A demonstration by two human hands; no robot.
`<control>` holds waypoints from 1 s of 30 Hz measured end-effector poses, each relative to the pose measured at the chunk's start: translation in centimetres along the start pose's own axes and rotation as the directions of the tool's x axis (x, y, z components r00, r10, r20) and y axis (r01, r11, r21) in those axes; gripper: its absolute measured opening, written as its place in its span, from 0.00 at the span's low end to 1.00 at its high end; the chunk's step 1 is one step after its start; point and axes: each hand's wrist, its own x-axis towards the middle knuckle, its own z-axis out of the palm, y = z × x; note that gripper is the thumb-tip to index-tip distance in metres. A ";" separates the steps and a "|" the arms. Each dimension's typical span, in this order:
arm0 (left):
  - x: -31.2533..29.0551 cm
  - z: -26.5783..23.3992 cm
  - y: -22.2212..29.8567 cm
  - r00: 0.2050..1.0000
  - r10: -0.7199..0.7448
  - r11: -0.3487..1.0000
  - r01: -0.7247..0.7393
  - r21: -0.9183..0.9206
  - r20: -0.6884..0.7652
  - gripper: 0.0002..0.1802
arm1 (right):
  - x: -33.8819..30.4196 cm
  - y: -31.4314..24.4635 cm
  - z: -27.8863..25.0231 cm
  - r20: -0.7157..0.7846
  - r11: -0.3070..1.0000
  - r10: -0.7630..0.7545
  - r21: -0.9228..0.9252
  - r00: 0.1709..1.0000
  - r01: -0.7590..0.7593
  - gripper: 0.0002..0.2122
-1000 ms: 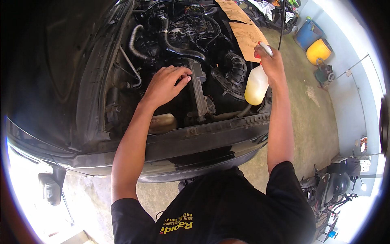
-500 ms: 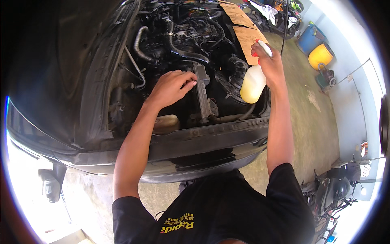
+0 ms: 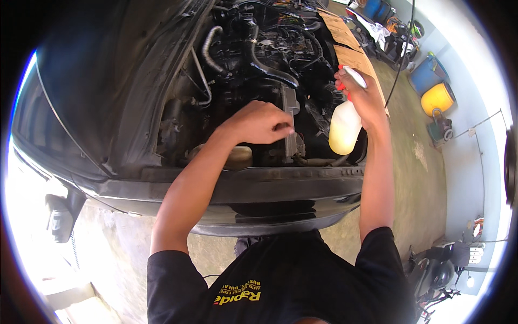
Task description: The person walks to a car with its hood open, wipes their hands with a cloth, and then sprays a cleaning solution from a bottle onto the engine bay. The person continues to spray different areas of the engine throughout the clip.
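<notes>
My right hand (image 3: pixel 361 97) is wrapped round the neck of a spray bottle (image 3: pixel 345 127), which has a white and red trigger head and pale yellow liquid inside. The bottle hangs almost upright over the right side of the engine bay. My left hand (image 3: pixel 259 123) is closed, its fingers curled, at the left side of a long black box-shaped part (image 3: pixel 291 140). Whether the fingertips touch that part or hold something small cannot be seen. Beyond both hands lies the dark, wet-looking engine (image 3: pixel 280 46), with a shiny black hose (image 3: pixel 259 62) curving across it.
The car's black fender (image 3: pixel 243 197) runs between me and the engine bay. A ribbed hose (image 3: pixel 208 51) lies at the left. Brown cardboard (image 3: pixel 356 56) covers the far right edge. Blue (image 3: pixel 426 75) and yellow (image 3: pixel 437 100) drums stand by the wall; a motorcycle (image 3: pixel 437 275) is at lower right.
My left hand has curled its fingers and shifted along the black part toward me. The spray bottle has come slightly nearer and hangs more upright. The whole view has shifted.
</notes>
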 end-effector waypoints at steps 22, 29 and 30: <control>-2.4 1.3 5.9 0.817 0.508 0.851 -0.524 0.015 -0.272 0.20 | -6.3 -3.8 4.6 0.143 0.972 0.104 -0.225 0.984 -0.070 0.18; -2.3 2.0 5.1 0.838 0.481 0.876 -0.473 0.097 -0.259 0.20 | -6.1 -4.0 5.4 0.211 0.968 0.095 -0.246 0.973 -0.041 0.16; -2.3 2.0 5.2 0.837 0.481 0.876 -0.470 0.106 -0.260 0.21 | -6.1 -4.4 5.6 0.218 0.968 0.092 -0.250 0.972 -0.036 0.16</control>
